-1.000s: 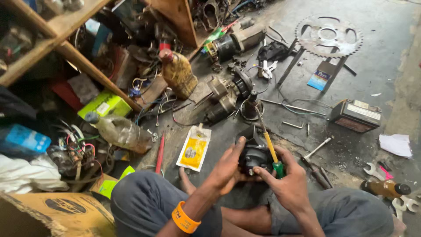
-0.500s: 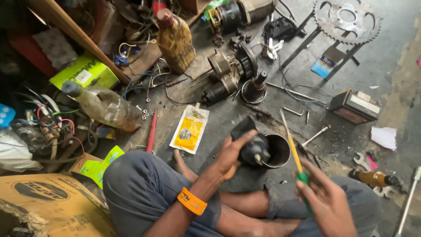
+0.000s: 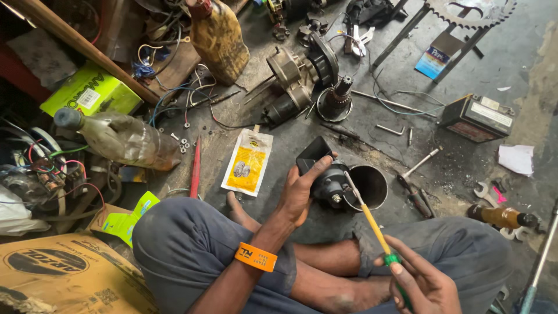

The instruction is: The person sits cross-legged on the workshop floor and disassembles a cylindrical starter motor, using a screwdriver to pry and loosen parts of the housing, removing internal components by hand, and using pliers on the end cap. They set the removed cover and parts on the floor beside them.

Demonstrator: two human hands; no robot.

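Observation:
I sit cross-legged on a grimy concrete floor. My left hand (image 3: 300, 193), with an orange wristband on its wrist, grips a black motor housing (image 3: 332, 181) that ends in an open metal cylinder (image 3: 369, 186), held just above my knees. My right hand (image 3: 419, 282) is at the bottom edge and holds a screwdriver (image 3: 367, 216) with a yellow shaft and green handle. Its metal tip rests against the top of the black housing.
A yellow-and-white sachet (image 3: 248, 163) lies left of the housing, a red pen-like tool (image 3: 195, 170) beside it. A greasy plastic bottle (image 3: 127, 139), a dismantled motor (image 3: 302, 72), a small battery (image 3: 476, 118), a sprocket (image 3: 471, 10), spanners (image 3: 487, 191) and tangled wires lie around.
The view dropped closer to my lap. My right hand drew back from the housing toward my knee with the screwdriver; the housing's open cylinder now shows.

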